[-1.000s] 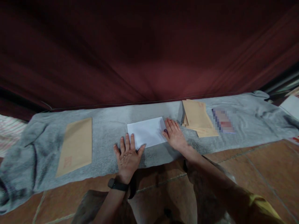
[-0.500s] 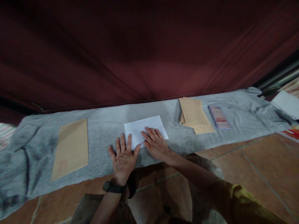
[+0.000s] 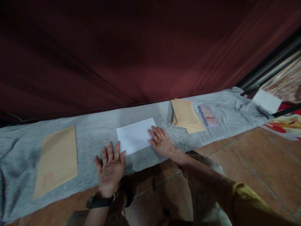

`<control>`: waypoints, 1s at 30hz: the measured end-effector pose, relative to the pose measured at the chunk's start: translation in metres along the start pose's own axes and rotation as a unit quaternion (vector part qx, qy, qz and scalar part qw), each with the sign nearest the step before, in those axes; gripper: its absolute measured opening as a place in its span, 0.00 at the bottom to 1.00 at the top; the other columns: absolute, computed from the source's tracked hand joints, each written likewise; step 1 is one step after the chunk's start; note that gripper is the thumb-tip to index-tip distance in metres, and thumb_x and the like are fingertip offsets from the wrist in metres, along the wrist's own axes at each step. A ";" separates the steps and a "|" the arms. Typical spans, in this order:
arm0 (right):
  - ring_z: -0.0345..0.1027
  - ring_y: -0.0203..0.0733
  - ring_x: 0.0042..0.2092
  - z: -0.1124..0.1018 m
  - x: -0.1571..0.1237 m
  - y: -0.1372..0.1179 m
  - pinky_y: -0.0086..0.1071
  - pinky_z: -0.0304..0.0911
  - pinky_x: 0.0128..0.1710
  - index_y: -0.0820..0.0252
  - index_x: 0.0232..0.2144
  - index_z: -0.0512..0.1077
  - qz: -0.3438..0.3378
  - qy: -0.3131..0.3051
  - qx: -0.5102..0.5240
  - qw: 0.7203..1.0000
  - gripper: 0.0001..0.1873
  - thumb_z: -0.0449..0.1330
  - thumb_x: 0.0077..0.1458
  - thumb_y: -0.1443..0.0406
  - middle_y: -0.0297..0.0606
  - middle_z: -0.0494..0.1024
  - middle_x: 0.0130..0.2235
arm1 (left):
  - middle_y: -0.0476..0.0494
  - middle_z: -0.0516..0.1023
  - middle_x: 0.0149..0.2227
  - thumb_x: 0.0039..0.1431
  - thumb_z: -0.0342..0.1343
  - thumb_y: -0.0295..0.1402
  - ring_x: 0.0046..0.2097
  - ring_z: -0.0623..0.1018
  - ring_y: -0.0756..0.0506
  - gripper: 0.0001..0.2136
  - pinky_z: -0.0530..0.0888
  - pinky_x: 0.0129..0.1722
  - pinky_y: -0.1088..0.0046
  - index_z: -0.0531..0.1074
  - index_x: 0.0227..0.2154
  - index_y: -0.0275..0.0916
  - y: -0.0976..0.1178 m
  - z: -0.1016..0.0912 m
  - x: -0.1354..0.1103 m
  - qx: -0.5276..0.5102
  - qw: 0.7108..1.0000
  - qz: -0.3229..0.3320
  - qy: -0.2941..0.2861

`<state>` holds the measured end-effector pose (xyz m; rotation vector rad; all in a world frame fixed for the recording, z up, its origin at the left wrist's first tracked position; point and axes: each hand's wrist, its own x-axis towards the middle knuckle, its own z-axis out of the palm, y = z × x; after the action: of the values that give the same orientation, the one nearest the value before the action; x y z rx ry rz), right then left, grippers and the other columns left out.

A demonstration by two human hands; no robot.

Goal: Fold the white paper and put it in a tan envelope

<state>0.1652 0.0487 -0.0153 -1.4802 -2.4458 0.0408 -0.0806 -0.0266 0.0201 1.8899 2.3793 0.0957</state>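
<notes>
A white sheet of paper [image 3: 134, 136] lies on a long grey cloth [image 3: 98, 124] in front of me. My left hand [image 3: 111, 169] is spread with its palm down at the paper's left edge, the thumb side touching or very near it. On the right edge of the sheet rests my right hand [image 3: 161, 141], fingers stretched out flat. Neither hand grips anything. Left of the hands lies a brown paper envelope [image 3: 57, 160] with faint red print near its lower end. To the right sits a loose stack of smaller brown envelopes [image 3: 185, 113].
A blurred, pixelated flat item [image 3: 208, 116] lies right of the stack. A dark red curtain [image 3: 150, 56] hangs behind the cloth. Brown floor tiles [image 3: 261, 160] run along the front. At far right are a white flat object [image 3: 268, 100] and a colourful printed sheet [image 3: 284, 125].
My hands have moved apart, the left toward the paper's left edge and the right to its right edge, uncovering its middle. The camera view has shifted a little to the right.
</notes>
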 end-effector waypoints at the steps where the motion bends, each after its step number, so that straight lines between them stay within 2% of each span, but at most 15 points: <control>1: 0.50 0.52 0.71 -0.001 -0.001 0.003 0.51 0.45 0.69 0.61 0.69 0.57 0.002 -0.001 -0.003 1.000 0.29 0.48 0.71 0.57 0.48 0.54 0.71 | 0.35 0.51 0.73 0.71 0.37 0.43 0.73 0.50 0.30 0.27 0.50 0.67 0.36 0.51 0.70 0.43 -0.001 -0.001 0.000 0.004 1.000 -0.004 -0.008; 11: 0.48 0.53 0.71 0.002 -0.010 0.026 0.52 0.44 0.69 0.58 0.70 0.55 0.024 -0.010 -0.031 0.999 0.30 0.47 0.71 0.55 0.43 0.53 0.72 | 0.35 0.51 0.72 0.71 0.37 0.42 0.72 0.53 0.30 0.27 0.49 0.68 0.39 0.52 0.70 0.40 -0.002 -0.002 0.002 0.039 0.999 -0.004 -0.012; 15: 0.46 0.54 0.72 0.001 -0.013 0.035 0.54 0.47 0.69 0.61 0.69 0.56 0.022 0.005 -0.020 1.000 0.29 0.47 0.71 0.57 0.47 0.54 0.71 | 0.34 0.52 0.72 0.70 0.38 0.42 0.72 0.53 0.30 0.28 0.50 0.67 0.37 0.55 0.69 0.39 -0.007 0.001 0.002 0.021 1.000 0.009 0.005; 18: 0.45 0.55 0.72 -0.009 -0.011 0.035 0.56 0.49 0.68 0.66 0.68 0.57 0.011 0.027 0.005 1.000 0.30 0.48 0.70 0.59 0.52 0.54 0.71 | 0.32 0.57 0.71 0.70 0.40 0.40 0.71 0.55 0.30 0.27 0.53 0.66 0.37 0.58 0.68 0.37 -0.010 0.004 0.005 -0.016 0.999 0.022 0.046; 20: 0.45 0.54 0.72 -0.016 -0.008 0.028 0.56 0.50 0.68 0.67 0.68 0.57 -0.022 0.038 0.030 0.999 0.30 0.50 0.69 0.60 0.53 0.54 0.71 | 0.30 0.63 0.68 0.69 0.42 0.39 0.68 0.62 0.31 0.27 0.59 0.65 0.43 0.60 0.67 0.35 -0.009 0.006 0.009 -0.052 0.995 0.031 0.075; 22: 0.47 0.52 0.71 -0.019 -0.006 0.015 0.54 0.52 0.68 0.65 0.68 0.57 -0.083 0.035 0.058 0.994 0.30 0.52 0.67 0.62 0.51 0.56 0.71 | 0.29 0.68 0.64 0.67 0.45 0.39 0.63 0.68 0.33 0.27 0.66 0.62 0.50 0.61 0.66 0.33 -0.007 0.007 0.012 -0.081 0.991 0.048 0.095; 26: 0.59 0.47 0.66 -0.012 -0.005 -0.016 0.46 0.56 0.67 0.64 0.64 0.64 -0.196 0.007 0.070 0.978 0.27 0.56 0.63 0.69 0.49 0.65 0.66 | 0.27 0.72 0.59 0.67 0.45 0.38 0.57 0.73 0.33 0.25 0.70 0.58 0.51 0.64 0.63 0.31 -0.001 0.005 0.019 -0.104 0.987 0.046 0.111; 30: 0.67 0.46 0.61 -0.002 -0.002 -0.034 0.41 0.63 0.63 0.64 0.61 0.67 -0.196 0.005 0.025 0.980 0.25 0.57 0.61 0.73 0.46 0.71 0.62 | 0.27 0.73 0.57 0.68 0.44 0.37 0.57 0.74 0.34 0.24 0.70 0.59 0.54 0.65 0.62 0.30 0.003 0.002 0.025 -0.153 0.982 0.033 0.104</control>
<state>0.1367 0.0304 -0.0081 -0.9532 -2.6598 0.0137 -0.0834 -0.0020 0.0176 1.8882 2.2600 0.6536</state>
